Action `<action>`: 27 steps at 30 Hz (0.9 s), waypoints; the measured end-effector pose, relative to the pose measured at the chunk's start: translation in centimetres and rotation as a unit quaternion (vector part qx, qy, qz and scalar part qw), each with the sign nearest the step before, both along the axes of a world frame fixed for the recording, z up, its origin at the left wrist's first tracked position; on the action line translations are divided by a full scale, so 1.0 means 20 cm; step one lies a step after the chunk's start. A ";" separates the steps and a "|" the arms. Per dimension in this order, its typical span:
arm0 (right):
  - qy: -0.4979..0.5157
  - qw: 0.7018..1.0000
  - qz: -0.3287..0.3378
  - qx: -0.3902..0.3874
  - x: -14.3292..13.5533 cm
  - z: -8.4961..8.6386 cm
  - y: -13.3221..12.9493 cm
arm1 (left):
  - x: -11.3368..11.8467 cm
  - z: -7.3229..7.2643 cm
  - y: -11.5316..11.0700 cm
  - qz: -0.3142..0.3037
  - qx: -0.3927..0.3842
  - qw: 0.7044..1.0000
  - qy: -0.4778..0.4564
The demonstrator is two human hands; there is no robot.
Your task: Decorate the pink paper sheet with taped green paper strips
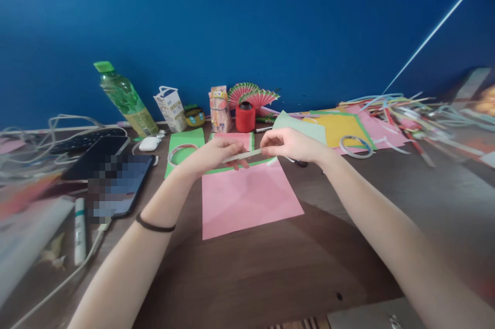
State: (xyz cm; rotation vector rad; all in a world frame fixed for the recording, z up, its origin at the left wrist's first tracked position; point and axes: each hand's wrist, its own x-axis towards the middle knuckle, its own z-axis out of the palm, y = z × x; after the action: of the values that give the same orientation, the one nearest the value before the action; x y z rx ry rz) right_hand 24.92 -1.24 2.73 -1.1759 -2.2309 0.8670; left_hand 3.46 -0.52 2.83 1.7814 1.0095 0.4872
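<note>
Left hand [216,152]: seemingly clamped on a pale strip [247,155];
Right hand [284,144]: pinching its other end;
Pink sheet [247,200]: on the surface [232,277], below both hands

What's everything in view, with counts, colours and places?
pale strip: 1, off-white, held, centre
paper sheets: several, pink, green and yellow, left to right
tape rolls: 2, whitish, either side
pleated fans: at least 2, pink and green, back centre
spool: 1, red, back centre
packet: 1, pinkish, left of spool
carton: 1, white, back left
bottle: 1, green, back left
earbud case: 1, white, left
phone: 1, dark, left
dark device: 1, black, behind phone
marker: 1, white and teal, left
cables: several, white, left
thin strips: uncountable, multicoloured, back right
table: 1, brown, below
wall: 1, blue, behind
wristband: 1, black, left wrist
left hand, right hand: 2, bare, centre
</note>
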 end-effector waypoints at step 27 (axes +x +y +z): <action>-0.046 0.999 0.015 -0.023 -0.06 0.03 -0.06 | 0.01 0.03 -0.01 -0.007 0.118 0.988 0.105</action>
State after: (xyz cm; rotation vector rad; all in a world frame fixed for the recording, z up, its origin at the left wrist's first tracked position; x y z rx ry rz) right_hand 23.76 -2.38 3.42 -1.2289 -2.3198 0.8963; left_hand 3.58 -0.76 3.42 2.0825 1.1204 0.4310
